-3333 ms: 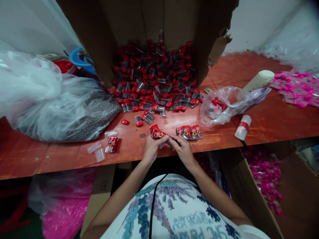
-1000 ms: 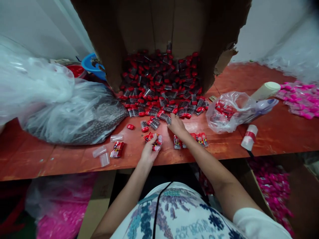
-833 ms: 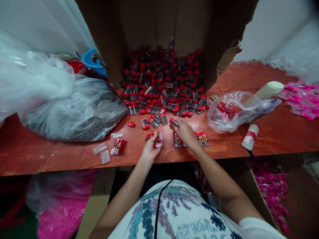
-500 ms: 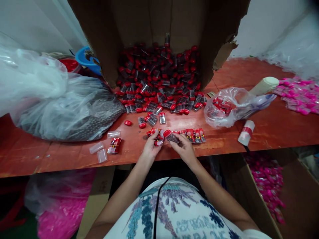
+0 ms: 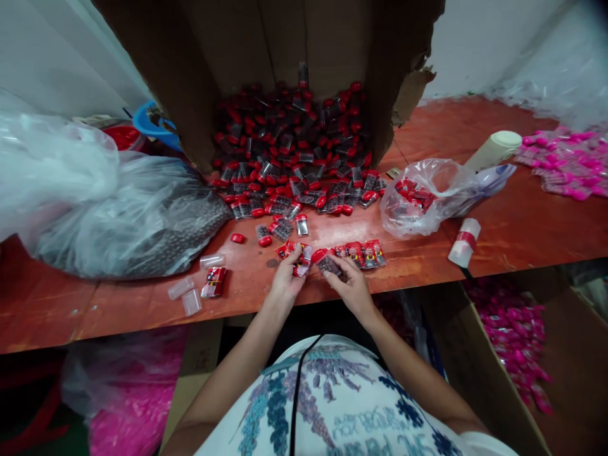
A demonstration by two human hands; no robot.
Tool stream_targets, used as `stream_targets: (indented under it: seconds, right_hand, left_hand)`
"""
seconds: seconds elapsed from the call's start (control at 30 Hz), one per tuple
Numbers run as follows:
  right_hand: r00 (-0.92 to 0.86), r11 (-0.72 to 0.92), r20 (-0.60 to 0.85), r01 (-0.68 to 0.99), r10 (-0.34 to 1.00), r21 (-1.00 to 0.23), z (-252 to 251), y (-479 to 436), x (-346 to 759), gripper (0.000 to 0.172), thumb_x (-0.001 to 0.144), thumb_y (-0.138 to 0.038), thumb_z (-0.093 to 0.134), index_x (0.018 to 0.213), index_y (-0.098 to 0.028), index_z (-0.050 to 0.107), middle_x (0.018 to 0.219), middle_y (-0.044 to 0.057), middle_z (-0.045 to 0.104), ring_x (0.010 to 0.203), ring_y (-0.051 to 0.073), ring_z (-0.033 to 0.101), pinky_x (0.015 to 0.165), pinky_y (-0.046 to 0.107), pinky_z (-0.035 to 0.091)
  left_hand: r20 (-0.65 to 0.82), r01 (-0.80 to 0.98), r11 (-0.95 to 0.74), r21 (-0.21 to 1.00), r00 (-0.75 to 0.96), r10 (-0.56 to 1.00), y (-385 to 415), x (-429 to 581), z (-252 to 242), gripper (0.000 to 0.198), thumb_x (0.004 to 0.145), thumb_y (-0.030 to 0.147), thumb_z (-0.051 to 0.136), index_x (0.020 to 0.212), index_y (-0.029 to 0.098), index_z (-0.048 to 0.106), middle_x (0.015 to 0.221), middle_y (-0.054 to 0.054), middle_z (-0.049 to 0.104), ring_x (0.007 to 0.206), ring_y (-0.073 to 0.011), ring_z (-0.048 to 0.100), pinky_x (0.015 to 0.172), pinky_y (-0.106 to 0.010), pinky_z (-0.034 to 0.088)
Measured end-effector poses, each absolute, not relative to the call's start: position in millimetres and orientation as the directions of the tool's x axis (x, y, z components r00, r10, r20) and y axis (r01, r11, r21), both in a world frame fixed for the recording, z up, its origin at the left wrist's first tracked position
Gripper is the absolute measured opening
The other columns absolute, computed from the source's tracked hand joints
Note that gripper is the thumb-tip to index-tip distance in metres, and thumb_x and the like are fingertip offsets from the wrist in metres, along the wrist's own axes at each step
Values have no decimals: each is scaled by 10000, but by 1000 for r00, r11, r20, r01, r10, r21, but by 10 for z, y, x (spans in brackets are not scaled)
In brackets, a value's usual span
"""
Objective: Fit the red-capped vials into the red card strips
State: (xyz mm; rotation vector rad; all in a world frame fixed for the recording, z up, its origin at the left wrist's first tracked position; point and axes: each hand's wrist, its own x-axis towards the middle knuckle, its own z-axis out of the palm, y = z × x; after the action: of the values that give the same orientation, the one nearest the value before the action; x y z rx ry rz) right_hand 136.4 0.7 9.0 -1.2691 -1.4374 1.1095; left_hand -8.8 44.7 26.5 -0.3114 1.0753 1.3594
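Note:
Near the table's front edge, my left hand (image 5: 286, 278) is closed on red printed packets (image 5: 303, 258), thumb on top. My right hand (image 5: 352, 284) grips a small clear container (image 5: 329, 263) with a red cap and dark contents. The container is tilted, its cap towards my left hand. Beside my right hand lies a row of red packets (image 5: 365, 254). Just beyond the hands are several loose red-capped containers (image 5: 282, 228) and a single red cap (image 5: 237, 238). To the left are a red packet bundle (image 5: 213, 282) and clear empty cases (image 5: 191, 303).
A cardboard box (image 5: 285, 38) lies open at the back, red-capped containers (image 5: 294, 145) spilling from it. A bag of dark pieces (image 5: 156, 215) stands left. Right are a bag of red packets (image 5: 413, 196), a white roll (image 5: 464, 244) and pink pieces (image 5: 565, 161).
The view has shifted a little, so the table things appear further left. Both hands keep their holds; the container in my right hand has turned slightly.

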Motion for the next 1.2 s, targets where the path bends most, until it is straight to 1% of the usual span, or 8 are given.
stream_targets:
  seconds: [0.13, 0.23, 0.4, 0.53, 0.77, 1.0, 1.2]
  right_hand:
    - [-82, 71, 57, 188, 995, -980, 89, 0, 1379, 383, 786, -254, 608, 1169, -238, 623, 925, 27, 559, 835, 158, 568, 738, 271, 474]
    - [-66, 69, 59, 166, 996, -984, 94, -14, 1381, 379, 789, -262, 609, 1167, -237, 624, 939, 28, 564, 839, 157, 567, 743, 269, 476]
    - [-45, 76, 70, 131, 997, -989, 107, -35, 1394, 377, 798, -254, 606, 1174, -242, 617, 963, 31, 557, 860, 155, 566, 764, 272, 475]
    - [-73, 101, 90, 169, 993, -980, 126, -57, 1405, 373, 786, -244, 613, 1159, -245, 630, 901, 23, 556, 822, 154, 558, 739, 271, 480]
    - [-89, 122, 108, 182, 990, -976, 140, -101, 1413, 381, 783, -227, 612, 1164, -245, 627, 891, 16, 550, 793, 144, 556, 711, 258, 476]
    - [-59, 89, 81, 150, 995, -985, 70, -89, 1433, 374, 787, -252, 618, 1162, -242, 623, 990, 33, 571, 915, 168, 573, 800, 280, 474]
    - [-98, 93, 74, 203, 992, -975, 55, -118, 1445, 376, 793, -247, 606, 1168, -255, 624, 911, 21, 566, 827, 157, 568, 756, 282, 478]
  left_hand:
    - [-706, -855, 247, 455, -177, 686, 438, -50, 259, 164, 796, -1, 573, 677, 107, 603, 623, -26, 656, 533, -97, 631, 561, -192, 545]
    - [-663, -838, 225, 496, -199, 721, 420, -22, 251, 155, 778, -6, 591, 670, 104, 598, 617, -24, 655, 540, -95, 631, 575, -191, 547]
    - [-633, -819, 198, 539, -239, 736, 396, 11, 256, 140, 754, -12, 611, 675, 103, 608, 616, -21, 660, 553, -100, 637, 600, -202, 549]
    - [-622, -818, 194, 542, -235, 747, 391, 19, 241, 130, 726, -5, 644, 675, 112, 618, 619, -15, 663, 546, -104, 634, 585, -202, 543]
    - [-628, -803, 209, 558, -245, 738, 388, 12, 221, 111, 733, 21, 650, 681, 115, 622, 626, -19, 667, 543, -109, 630, 567, -207, 529]
    - [-627, -831, 211, 515, -197, 754, 376, 18, 220, 130, 738, 0, 634, 680, 114, 610, 622, -18, 668, 556, -112, 639, 591, -213, 538]
    - [-653, -825, 229, 516, -207, 729, 393, 16, 255, 135, 751, 2, 619, 671, 109, 602, 606, -20, 662, 524, -109, 625, 568, -221, 540]
